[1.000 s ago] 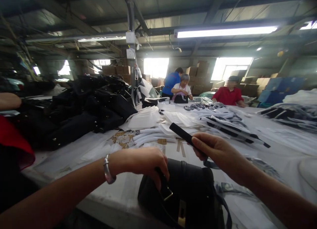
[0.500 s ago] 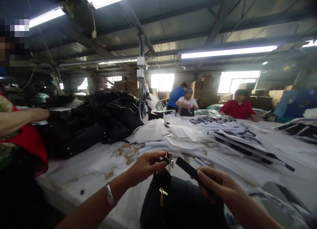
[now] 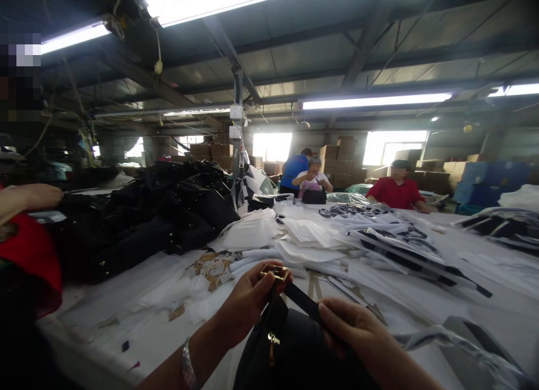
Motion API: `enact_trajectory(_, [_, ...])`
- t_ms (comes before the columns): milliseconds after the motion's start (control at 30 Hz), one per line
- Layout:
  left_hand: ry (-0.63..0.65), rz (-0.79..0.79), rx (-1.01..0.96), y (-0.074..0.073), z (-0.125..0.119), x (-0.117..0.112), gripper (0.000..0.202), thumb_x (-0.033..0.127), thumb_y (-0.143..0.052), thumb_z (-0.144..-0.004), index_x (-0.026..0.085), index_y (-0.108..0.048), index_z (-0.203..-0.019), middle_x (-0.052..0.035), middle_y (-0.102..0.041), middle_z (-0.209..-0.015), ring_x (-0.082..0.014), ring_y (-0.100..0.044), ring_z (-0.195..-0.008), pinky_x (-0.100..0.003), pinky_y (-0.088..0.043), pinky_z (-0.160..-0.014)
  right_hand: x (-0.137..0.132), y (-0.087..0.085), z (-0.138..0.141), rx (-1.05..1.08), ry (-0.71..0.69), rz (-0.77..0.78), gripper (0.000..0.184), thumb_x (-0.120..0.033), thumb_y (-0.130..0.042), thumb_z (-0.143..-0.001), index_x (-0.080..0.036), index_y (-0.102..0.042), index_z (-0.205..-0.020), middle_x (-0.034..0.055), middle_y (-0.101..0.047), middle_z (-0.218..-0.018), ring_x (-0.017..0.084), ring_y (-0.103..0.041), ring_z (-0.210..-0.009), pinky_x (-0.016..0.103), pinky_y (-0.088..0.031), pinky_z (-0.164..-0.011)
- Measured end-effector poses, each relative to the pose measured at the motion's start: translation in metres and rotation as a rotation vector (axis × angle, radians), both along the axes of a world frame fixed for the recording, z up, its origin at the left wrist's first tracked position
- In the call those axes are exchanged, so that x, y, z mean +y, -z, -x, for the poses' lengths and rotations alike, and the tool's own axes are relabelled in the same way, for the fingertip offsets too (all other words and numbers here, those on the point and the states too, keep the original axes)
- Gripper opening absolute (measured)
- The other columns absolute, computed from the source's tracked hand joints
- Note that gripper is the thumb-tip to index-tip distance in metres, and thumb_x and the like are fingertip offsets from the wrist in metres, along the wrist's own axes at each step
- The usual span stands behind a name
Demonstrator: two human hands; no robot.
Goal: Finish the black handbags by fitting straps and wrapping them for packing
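My left hand (image 3: pixel 248 300), with a bracelet at its wrist, is closed around a gold metal buckle (image 3: pixel 275 272). In my right hand (image 3: pixel 351 325) is a black strap (image 3: pixel 303 301), pinched between thumb and fingers. The strap's far end meets the buckle; whether it passes through the frame is too small to tell. Below both hands a black bag (image 3: pixel 290 356) rests at the table's near side, with a gold zipper pull (image 3: pixel 272 345) on its front. Part of the bag lies hidden behind my right hand and forearm.
Black bags (image 3: pixel 168 210) form a large heap at the left, beside a co-worker's hand (image 3: pixel 44 195). White paper sheets (image 3: pixel 252 231) and strips cover the middle of the table. Clear plastic wrapping (image 3: pixel 475 345) lies at the right. Several co-workers are across the table.
The strap end has moved left and down to the buckle, where a gap showed before. The buckle has turned flatter and sits slightly lower. My view has shifted a little.
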State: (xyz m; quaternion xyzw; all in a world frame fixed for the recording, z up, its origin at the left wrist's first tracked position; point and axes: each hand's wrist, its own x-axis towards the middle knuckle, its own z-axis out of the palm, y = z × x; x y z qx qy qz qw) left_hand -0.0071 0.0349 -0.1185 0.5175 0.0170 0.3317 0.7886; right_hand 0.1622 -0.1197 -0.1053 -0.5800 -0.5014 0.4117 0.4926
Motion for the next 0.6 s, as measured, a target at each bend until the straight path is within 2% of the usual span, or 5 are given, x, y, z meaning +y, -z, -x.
enact_trajectory(133, [0.114,0.037,-0.043,-0.001,-0.001,-0.008,0.028,0.030,-0.071,-0.089,0.017,-0.065,-0.112,-0.0074,-0.065,-0.104,-0.0149,-0.062,-0.089,-0.024,-0.048,-0.077,0.007,-0.001,0.005,0.096,-0.012,-0.011,0.052,-0.067,-0.060,-0.084,-0.017,-0.055,-0.070,-0.0044,-0.047,-0.056,0.008,-0.036,-0.050,0.022,-0.026,-0.050])
enact_trajectory(233, [0.124,0.128,-0.087,-0.001,-0.002,-0.011,0.020,0.025,-0.069,-0.090,0.018,-0.066,-0.109,-0.0043,-0.064,-0.096,-0.0149,-0.062,-0.093,-0.027,-0.047,-0.089,0.015,-0.004,0.009,0.111,-0.005,-0.094,0.047,-0.064,-0.061,-0.085,-0.017,-0.058,-0.077,-0.0041,-0.051,-0.059,0.009,-0.041,-0.053,0.022,-0.030,-0.055])
enact_trajectory(367, [0.114,0.249,-0.144,0.002,0.000,-0.009,0.019,0.023,-0.067,-0.091,0.018,-0.068,-0.109,-0.0045,-0.067,-0.101,-0.0158,-0.063,-0.098,-0.034,-0.042,-0.105,0.028,-0.003,0.011,0.102,-0.034,-0.159,0.048,-0.065,-0.064,-0.082,-0.020,-0.054,-0.098,-0.0052,-0.056,-0.062,0.011,-0.048,-0.054,0.024,-0.035,-0.057])
enact_trajectory(500, [0.109,0.254,-0.137,0.009,0.000,-0.008,0.021,0.028,-0.064,-0.093,0.021,-0.068,-0.112,-0.0059,-0.068,-0.107,-0.0200,-0.064,-0.104,-0.035,-0.046,-0.099,0.038,0.002,0.014,0.077,-0.073,-0.153,0.048,-0.065,-0.062,-0.085,-0.021,-0.049,-0.100,-0.0055,-0.058,-0.061,0.010,-0.048,-0.051,0.024,-0.035,-0.055])
enact_trajectory(600, [0.143,0.121,-0.082,0.007,-0.002,-0.012,0.023,0.028,-0.064,-0.092,0.019,-0.067,-0.114,-0.0086,-0.069,-0.100,-0.0234,-0.067,-0.093,-0.035,-0.051,-0.083,0.042,-0.003,0.019,0.072,-0.071,-0.189,0.049,-0.064,-0.063,-0.084,-0.021,-0.049,-0.105,-0.0065,-0.057,-0.061,0.010,-0.048,-0.052,0.023,-0.036,-0.054])
